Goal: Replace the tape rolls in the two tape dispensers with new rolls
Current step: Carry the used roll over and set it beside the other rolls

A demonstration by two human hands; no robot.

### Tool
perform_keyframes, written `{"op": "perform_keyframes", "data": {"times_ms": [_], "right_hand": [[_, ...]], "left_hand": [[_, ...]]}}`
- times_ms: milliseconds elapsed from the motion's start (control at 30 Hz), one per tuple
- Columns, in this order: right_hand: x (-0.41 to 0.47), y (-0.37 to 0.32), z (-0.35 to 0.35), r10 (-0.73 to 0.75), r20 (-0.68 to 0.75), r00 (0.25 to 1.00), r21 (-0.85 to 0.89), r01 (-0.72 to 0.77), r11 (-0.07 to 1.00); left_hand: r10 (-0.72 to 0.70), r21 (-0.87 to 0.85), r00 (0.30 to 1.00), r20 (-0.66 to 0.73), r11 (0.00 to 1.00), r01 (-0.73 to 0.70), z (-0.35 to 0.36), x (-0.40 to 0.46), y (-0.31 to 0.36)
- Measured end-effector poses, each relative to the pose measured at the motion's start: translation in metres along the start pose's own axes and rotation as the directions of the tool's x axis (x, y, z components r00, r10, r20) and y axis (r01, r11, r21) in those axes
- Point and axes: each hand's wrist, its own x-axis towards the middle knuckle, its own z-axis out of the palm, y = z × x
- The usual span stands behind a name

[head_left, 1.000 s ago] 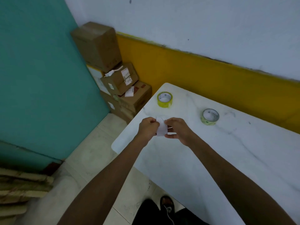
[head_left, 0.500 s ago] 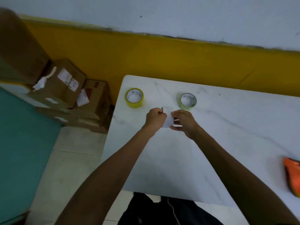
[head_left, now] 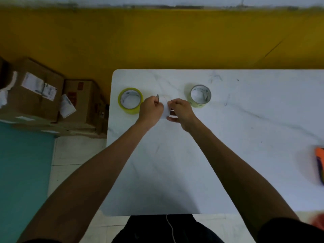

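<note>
Two tape rolls lie flat on the white marble table (head_left: 228, 155): a yellow roll (head_left: 130, 100) at the far left and a paler, thinner roll (head_left: 200, 96) to its right. Between them my left hand (head_left: 152, 109) and my right hand (head_left: 180, 110) together hold a small white object (head_left: 165, 109), partly hidden by my fingers; what it is I cannot tell. A thin grey edge sticks up above my left fingers. Both hands hover just over the table top.
An orange object (head_left: 319, 163) lies at the table's right edge, cut off by the frame. Cardboard boxes (head_left: 43, 95) are stacked on the floor left of the table against the yellow wall. A teal panel stands at the near left.
The camera has swung to the right and down, so the table now faces me squarely. My hands keep holding the white object between the two rolls.
</note>
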Motion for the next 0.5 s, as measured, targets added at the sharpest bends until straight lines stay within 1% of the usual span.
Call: {"op": "perform_keyframes", "data": {"times_ms": [67, 167, 200, 267, 333, 367, 433, 500], "right_hand": [[0.013, 0.003, 0.003, 0.000, -0.045, 0.999, -0.021, -0.001, 1.000], [0.028, 0.009, 0.005, 0.017, -0.138, 0.990, -0.033, -0.022, 0.999], [0.031, 0.012, 0.005, 0.020, -0.177, 0.984, -0.042, -0.028, 0.999], [0.035, 0.020, 0.002, 0.000, -0.234, 0.972, -0.097, -0.023, 0.995], [0.035, 0.026, -0.001, -0.025, -0.227, 0.974, -0.158, -0.012, 0.987], [0.035, 0.029, -0.003, -0.027, -0.215, 0.976, -0.174, -0.011, 0.985], [0.035, 0.034, -0.008, -0.018, -0.206, 0.978, -0.172, -0.018, 0.985], [0.035, 0.037, -0.013, -0.009, -0.208, 0.978, -0.153, -0.024, 0.988]], "left_hand": [[0.120, 0.074, 0.993, -0.014, 0.990, -0.119, 0.000, 0.011, -0.006], [0.268, 0.197, 0.963, 0.019, 0.943, -0.267, 0.007, 0.025, -0.010], [0.305, 0.271, 0.952, 0.033, 0.914, -0.302, 0.011, 0.028, -0.010], [0.368, 0.434, 0.926, 0.086, 0.823, -0.367, 0.021, 0.031, -0.010], [0.397, 0.561, 0.902, 0.171, 0.713, -0.421, 0.031, 0.032, -0.008], [0.398, 0.597, 0.890, 0.224, 0.666, -0.448, 0.036, 0.031, -0.006], [0.376, 0.627, 0.876, 0.302, 0.615, -0.479, 0.044, 0.029, -0.005], [0.368, 0.667, 0.872, 0.323, 0.565, -0.486, 0.048, 0.027, -0.004]]}}
